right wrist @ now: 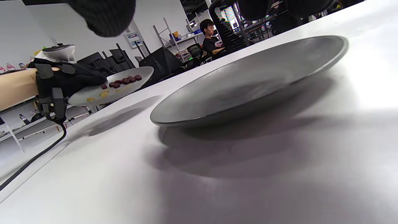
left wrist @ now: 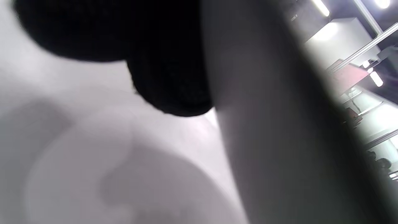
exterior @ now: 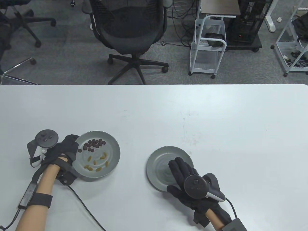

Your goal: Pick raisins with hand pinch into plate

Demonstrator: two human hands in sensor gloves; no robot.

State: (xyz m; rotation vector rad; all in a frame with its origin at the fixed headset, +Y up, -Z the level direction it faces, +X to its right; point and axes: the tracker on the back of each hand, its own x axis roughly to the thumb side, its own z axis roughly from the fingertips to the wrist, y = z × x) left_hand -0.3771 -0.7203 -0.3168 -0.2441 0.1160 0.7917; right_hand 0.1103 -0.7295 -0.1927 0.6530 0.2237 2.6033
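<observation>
A grey plate [exterior: 113,149] at the left holds a cluster of dark raisins [exterior: 92,144] and several yellow raisins [exterior: 96,163]. My left hand [exterior: 71,150] grips this plate's left rim. In the right wrist view the plate [right wrist: 90,96] is lifted and tilted above the table, with its shadow beneath, held by my left hand [right wrist: 71,79]. An empty grey plate [exterior: 158,161] lies to the right and also shows in the right wrist view [right wrist: 248,81]. My right hand [exterior: 180,168] is over its near right part, fingers stretched out, holding nothing. The left wrist view is blurred.
The white table [exterior: 168,115] stretches wide behind both plates. A black cable [exterior: 81,204] runs from my left wrist across the table's front. An office chair [exterior: 130,36] and a white cart [exterior: 208,45] stand on the floor beyond the far edge.
</observation>
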